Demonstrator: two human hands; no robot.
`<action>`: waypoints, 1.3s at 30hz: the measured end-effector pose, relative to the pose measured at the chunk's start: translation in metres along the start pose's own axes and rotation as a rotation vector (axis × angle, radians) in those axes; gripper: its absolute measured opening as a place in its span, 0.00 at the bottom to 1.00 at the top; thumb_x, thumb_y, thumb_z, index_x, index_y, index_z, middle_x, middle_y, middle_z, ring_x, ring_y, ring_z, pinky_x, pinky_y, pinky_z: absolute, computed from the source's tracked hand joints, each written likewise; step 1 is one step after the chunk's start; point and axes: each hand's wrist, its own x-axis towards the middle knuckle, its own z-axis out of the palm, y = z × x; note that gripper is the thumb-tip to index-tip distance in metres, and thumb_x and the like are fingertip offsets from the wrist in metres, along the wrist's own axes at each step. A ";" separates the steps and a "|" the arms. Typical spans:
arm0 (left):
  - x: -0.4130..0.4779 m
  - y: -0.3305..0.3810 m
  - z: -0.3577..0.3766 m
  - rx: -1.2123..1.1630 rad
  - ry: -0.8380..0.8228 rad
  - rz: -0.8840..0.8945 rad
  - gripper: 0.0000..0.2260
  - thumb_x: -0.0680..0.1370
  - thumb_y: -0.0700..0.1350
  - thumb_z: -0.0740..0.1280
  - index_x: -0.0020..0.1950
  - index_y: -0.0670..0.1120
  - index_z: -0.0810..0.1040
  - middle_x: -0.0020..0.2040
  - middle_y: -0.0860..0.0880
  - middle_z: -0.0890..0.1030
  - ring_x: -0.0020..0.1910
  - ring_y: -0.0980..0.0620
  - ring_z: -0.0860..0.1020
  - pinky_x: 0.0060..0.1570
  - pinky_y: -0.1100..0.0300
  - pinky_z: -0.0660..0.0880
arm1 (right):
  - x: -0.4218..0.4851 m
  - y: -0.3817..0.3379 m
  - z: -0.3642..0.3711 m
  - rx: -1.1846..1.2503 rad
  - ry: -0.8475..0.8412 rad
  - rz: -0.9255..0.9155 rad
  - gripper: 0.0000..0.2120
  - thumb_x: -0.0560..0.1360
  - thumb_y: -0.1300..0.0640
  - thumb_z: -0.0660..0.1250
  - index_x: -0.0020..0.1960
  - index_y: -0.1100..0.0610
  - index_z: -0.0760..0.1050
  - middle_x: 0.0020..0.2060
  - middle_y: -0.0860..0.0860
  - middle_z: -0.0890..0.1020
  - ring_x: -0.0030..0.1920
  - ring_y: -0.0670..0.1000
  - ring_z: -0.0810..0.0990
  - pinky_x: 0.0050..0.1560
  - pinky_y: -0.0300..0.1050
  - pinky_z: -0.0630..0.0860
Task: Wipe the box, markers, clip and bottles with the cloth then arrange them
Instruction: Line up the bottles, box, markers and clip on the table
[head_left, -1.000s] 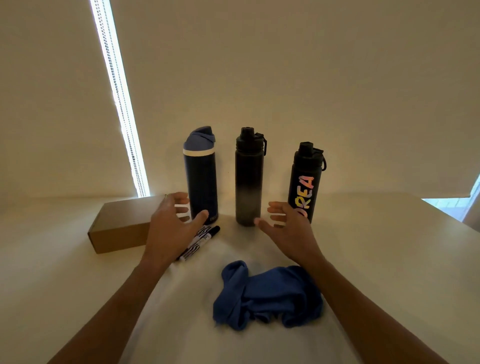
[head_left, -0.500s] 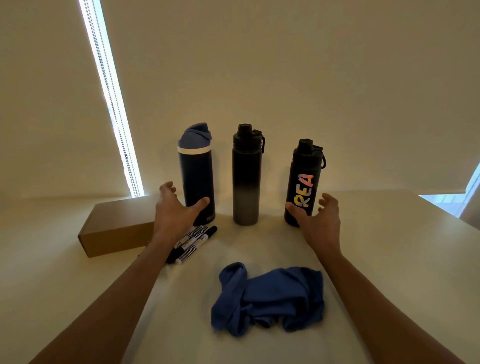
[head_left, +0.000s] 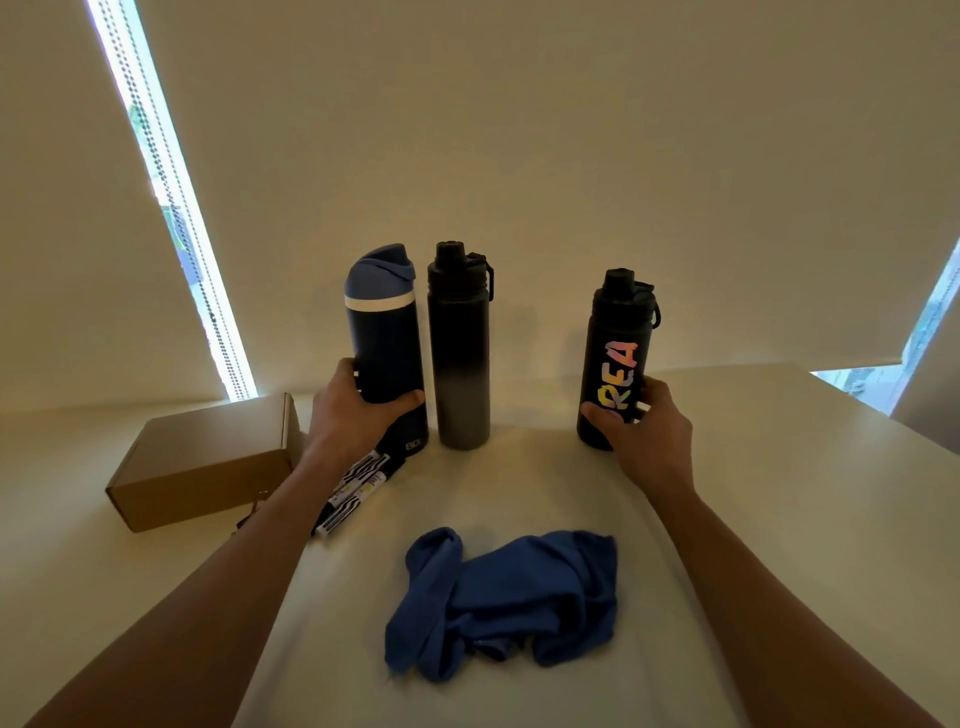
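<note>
Three bottles stand upright at the back of the white table (head_left: 779, 519). My left hand (head_left: 353, 421) grips the navy bottle with the light-blue lid (head_left: 384, 332) low on its body. Close to its right stands the black-to-grey bottle (head_left: 461, 353), untouched. My right hand (head_left: 644, 431) grips the black bottle with colourful letters (head_left: 615, 343), further right. A crumpled blue cloth (head_left: 509, 597) lies in front, between my forearms. Black-and-white markers (head_left: 358, 488) lie partly under my left wrist. A brown cardboard box (head_left: 208, 462) sits at the left. A small dark thing (head_left: 249, 517) by the box cannot be made out.
A pale roller blind hangs close behind the bottles. Its bead chain (head_left: 176, 218) runs down the bright gap at the left. The table's right edge (head_left: 857, 395) lies near a second window gap.
Both hands reached forward and closed on bottles: the left on the navy one, the right on the lettered one. The lettered bottle now stands further right of the middle bottle.
</note>
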 end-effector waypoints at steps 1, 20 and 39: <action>-0.001 0.001 0.000 -0.002 -0.005 -0.001 0.37 0.70 0.60 0.80 0.72 0.48 0.70 0.64 0.48 0.81 0.54 0.52 0.77 0.49 0.58 0.74 | 0.001 0.003 -0.006 0.000 -0.005 0.008 0.36 0.69 0.47 0.78 0.71 0.53 0.68 0.58 0.45 0.79 0.55 0.47 0.80 0.52 0.41 0.78; -0.016 -0.004 -0.007 -0.077 -0.124 0.012 0.38 0.69 0.63 0.79 0.74 0.52 0.68 0.66 0.52 0.80 0.59 0.53 0.78 0.51 0.58 0.74 | -0.029 -0.022 0.004 -0.109 0.281 -0.040 0.40 0.62 0.36 0.78 0.66 0.49 0.64 0.61 0.46 0.68 0.58 0.52 0.75 0.51 0.52 0.80; -0.030 -0.007 -0.001 -0.077 0.001 0.002 0.38 0.68 0.65 0.79 0.72 0.49 0.71 0.65 0.51 0.81 0.57 0.54 0.79 0.55 0.55 0.79 | -0.052 -0.051 0.029 0.066 0.026 -0.207 0.18 0.71 0.45 0.76 0.56 0.47 0.74 0.52 0.42 0.77 0.48 0.41 0.79 0.48 0.39 0.79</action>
